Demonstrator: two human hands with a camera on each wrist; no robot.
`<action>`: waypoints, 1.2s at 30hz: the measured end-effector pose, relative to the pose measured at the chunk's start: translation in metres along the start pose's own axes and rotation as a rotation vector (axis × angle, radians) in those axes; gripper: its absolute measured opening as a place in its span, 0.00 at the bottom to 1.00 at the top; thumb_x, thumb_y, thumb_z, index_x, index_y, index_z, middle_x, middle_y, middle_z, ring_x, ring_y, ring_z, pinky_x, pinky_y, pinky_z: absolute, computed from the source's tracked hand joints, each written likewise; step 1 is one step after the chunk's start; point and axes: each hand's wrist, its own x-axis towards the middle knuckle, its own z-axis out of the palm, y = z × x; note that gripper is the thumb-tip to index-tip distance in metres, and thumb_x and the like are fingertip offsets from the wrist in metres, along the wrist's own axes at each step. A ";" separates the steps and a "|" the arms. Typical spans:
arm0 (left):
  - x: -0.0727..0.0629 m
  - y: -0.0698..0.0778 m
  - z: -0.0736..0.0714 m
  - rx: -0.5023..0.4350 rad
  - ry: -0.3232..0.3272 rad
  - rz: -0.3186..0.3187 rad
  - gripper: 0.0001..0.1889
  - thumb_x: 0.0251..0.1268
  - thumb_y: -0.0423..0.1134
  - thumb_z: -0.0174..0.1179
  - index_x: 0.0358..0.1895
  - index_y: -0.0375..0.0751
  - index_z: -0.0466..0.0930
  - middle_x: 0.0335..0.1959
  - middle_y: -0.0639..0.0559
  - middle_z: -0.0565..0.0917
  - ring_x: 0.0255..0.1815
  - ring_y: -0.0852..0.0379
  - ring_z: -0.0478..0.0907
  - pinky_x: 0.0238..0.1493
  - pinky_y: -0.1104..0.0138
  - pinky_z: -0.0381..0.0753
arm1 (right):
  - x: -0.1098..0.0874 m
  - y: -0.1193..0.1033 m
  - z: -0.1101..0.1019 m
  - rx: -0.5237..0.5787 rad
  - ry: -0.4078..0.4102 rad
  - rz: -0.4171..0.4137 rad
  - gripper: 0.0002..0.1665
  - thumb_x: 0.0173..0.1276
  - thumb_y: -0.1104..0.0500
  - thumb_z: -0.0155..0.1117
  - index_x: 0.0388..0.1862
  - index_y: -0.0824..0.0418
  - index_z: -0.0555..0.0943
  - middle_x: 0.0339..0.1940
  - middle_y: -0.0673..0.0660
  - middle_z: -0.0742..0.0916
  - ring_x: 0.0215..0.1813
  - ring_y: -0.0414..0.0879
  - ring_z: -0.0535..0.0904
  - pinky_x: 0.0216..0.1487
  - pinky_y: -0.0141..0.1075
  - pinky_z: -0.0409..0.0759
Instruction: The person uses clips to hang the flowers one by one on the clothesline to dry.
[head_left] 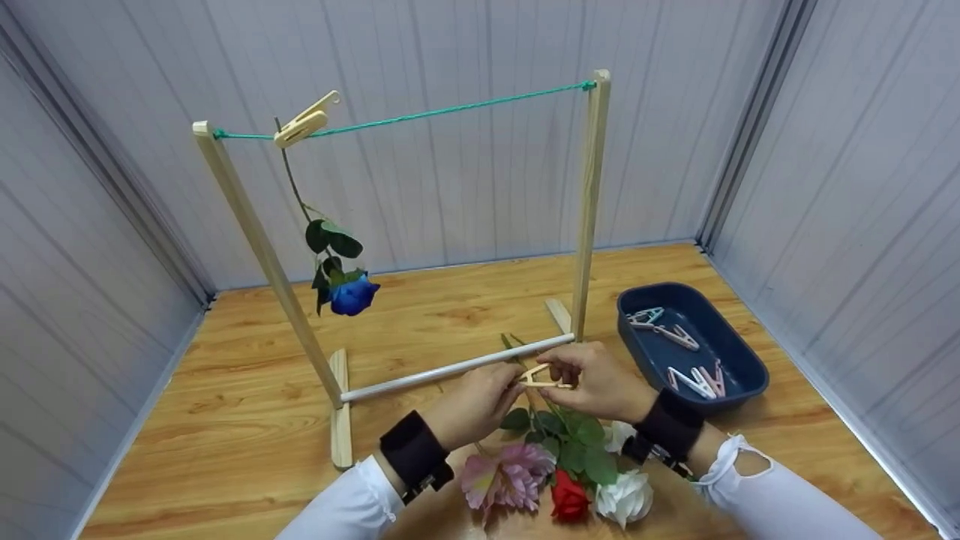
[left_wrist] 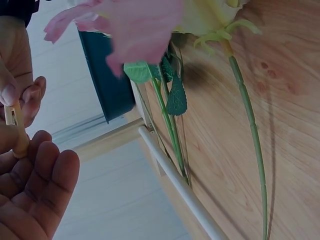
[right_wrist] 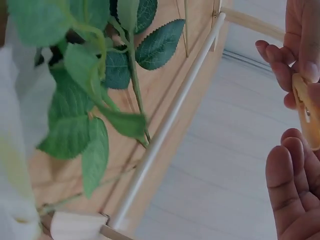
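A pale yellow clothespin is pinched between both hands, above the flower stems. My left hand holds one end with thumb and fingers. The other end is gripped by my right hand. Close up in the left wrist view, the clothespin is partly covered by fingertips. Below the hands lie a pink flower, a red rose and a white rose, their leafy stems pointing away from me. A blue rose hangs upside down, its stem clipped to the green cord by another yellow clothespin.
The cord is tied between two wooden posts, joined low down by a white rod. On the right stands a dark blue basin with several clothespins inside. Panelled walls enclose the wooden tabletop.
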 end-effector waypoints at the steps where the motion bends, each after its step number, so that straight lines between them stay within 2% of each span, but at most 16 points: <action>1: 0.000 0.000 0.000 0.006 0.005 -0.001 0.09 0.88 0.34 0.53 0.52 0.33 0.81 0.36 0.47 0.82 0.34 0.58 0.74 0.38 0.67 0.76 | 0.001 -0.001 -0.001 -0.020 -0.010 -0.002 0.16 0.65 0.69 0.79 0.52 0.67 0.88 0.30 0.56 0.89 0.30 0.44 0.84 0.32 0.33 0.84; 6: -0.001 -0.002 -0.003 -0.007 0.016 -0.007 0.08 0.87 0.34 0.54 0.51 0.34 0.82 0.35 0.47 0.82 0.33 0.61 0.72 0.37 0.68 0.74 | 0.002 -0.007 -0.005 -0.143 -0.111 0.018 0.13 0.74 0.61 0.75 0.53 0.66 0.87 0.31 0.55 0.87 0.33 0.45 0.82 0.36 0.36 0.82; 9: -0.001 -0.005 -0.006 -0.047 0.012 -0.043 0.11 0.88 0.35 0.53 0.53 0.33 0.84 0.35 0.48 0.83 0.31 0.64 0.70 0.36 0.69 0.74 | 0.001 -0.008 -0.007 -0.183 -0.156 0.035 0.10 0.79 0.58 0.71 0.50 0.64 0.84 0.32 0.53 0.87 0.34 0.44 0.80 0.38 0.37 0.79; 12: -0.002 -0.011 -0.010 -0.092 0.036 -0.130 0.14 0.89 0.36 0.51 0.56 0.33 0.85 0.35 0.48 0.85 0.30 0.63 0.72 0.36 0.67 0.78 | 0.000 -0.007 -0.008 -0.197 -0.135 0.022 0.08 0.79 0.59 0.71 0.46 0.63 0.83 0.31 0.54 0.86 0.33 0.44 0.79 0.36 0.36 0.79; 15: -0.004 -0.019 -0.015 -0.128 0.091 -0.254 0.15 0.90 0.39 0.50 0.56 0.33 0.85 0.37 0.46 0.87 0.32 0.61 0.78 0.38 0.63 0.83 | -0.003 -0.004 -0.009 -0.207 -0.076 -0.014 0.07 0.76 0.62 0.73 0.43 0.64 0.82 0.29 0.54 0.86 0.30 0.43 0.78 0.33 0.35 0.79; 17: -0.006 -0.026 -0.018 -0.149 0.118 -0.340 0.16 0.90 0.41 0.50 0.52 0.35 0.86 0.37 0.46 0.88 0.31 0.60 0.78 0.38 0.62 0.83 | -0.004 -0.002 -0.009 -0.214 -0.039 -0.041 0.08 0.74 0.64 0.74 0.40 0.64 0.82 0.27 0.53 0.85 0.28 0.41 0.77 0.31 0.34 0.77; 19: -0.010 -0.032 -0.020 -0.155 0.125 -0.413 0.16 0.89 0.42 0.52 0.45 0.38 0.85 0.33 0.49 0.86 0.29 0.60 0.77 0.35 0.63 0.80 | -0.006 -0.001 -0.010 -0.223 -0.010 -0.064 0.09 0.72 0.64 0.75 0.37 0.63 0.80 0.25 0.52 0.83 0.27 0.38 0.74 0.29 0.32 0.74; 22: -0.017 -0.037 -0.020 -0.147 0.090 -0.486 0.18 0.86 0.42 0.56 0.29 0.44 0.79 0.21 0.55 0.77 0.21 0.61 0.69 0.27 0.66 0.71 | -0.007 0.001 -0.011 -0.244 0.021 -0.085 0.12 0.71 0.64 0.76 0.35 0.61 0.79 0.23 0.51 0.81 0.26 0.35 0.70 0.28 0.29 0.71; 24: -0.022 -0.038 -0.019 -0.119 0.041 -0.523 0.23 0.83 0.41 0.58 0.20 0.48 0.72 0.15 0.59 0.68 0.16 0.62 0.63 0.23 0.67 0.64 | -0.008 0.001 -0.013 -0.246 0.031 -0.091 0.13 0.71 0.64 0.77 0.34 0.60 0.78 0.23 0.50 0.81 0.26 0.34 0.70 0.27 0.28 0.70; 28: -0.030 -0.041 -0.011 -0.025 -0.086 -0.598 0.30 0.79 0.41 0.61 0.13 0.52 0.60 0.10 0.63 0.57 0.12 0.63 0.55 0.18 0.68 0.56 | -0.008 0.001 -0.017 -0.242 0.043 -0.096 0.12 0.70 0.65 0.77 0.33 0.60 0.79 0.23 0.50 0.82 0.25 0.34 0.71 0.26 0.28 0.71; 32: -0.037 -0.045 -0.002 0.073 -0.190 -0.686 0.30 0.76 0.45 0.63 0.13 0.52 0.60 0.11 0.62 0.57 0.12 0.61 0.56 0.18 0.66 0.56 | -0.007 0.001 -0.020 -0.242 0.051 -0.099 0.12 0.70 0.65 0.77 0.33 0.60 0.80 0.23 0.50 0.83 0.25 0.33 0.70 0.25 0.28 0.70; 35: -0.040 -0.052 0.007 0.133 -0.227 -0.721 0.29 0.75 0.49 0.63 0.14 0.51 0.62 0.12 0.58 0.62 0.14 0.57 0.62 0.20 0.63 0.61 | -0.006 0.000 -0.022 -0.228 0.053 -0.103 0.12 0.70 0.66 0.77 0.33 0.60 0.80 0.23 0.50 0.82 0.25 0.32 0.69 0.25 0.27 0.70; 36: -0.042 -0.058 0.012 0.157 -0.233 -0.715 0.28 0.74 0.50 0.63 0.14 0.51 0.62 0.12 0.57 0.64 0.14 0.56 0.63 0.20 0.61 0.62 | -0.006 0.000 -0.022 -0.222 0.052 -0.105 0.11 0.70 0.66 0.77 0.33 0.60 0.80 0.23 0.50 0.82 0.25 0.32 0.69 0.25 0.27 0.70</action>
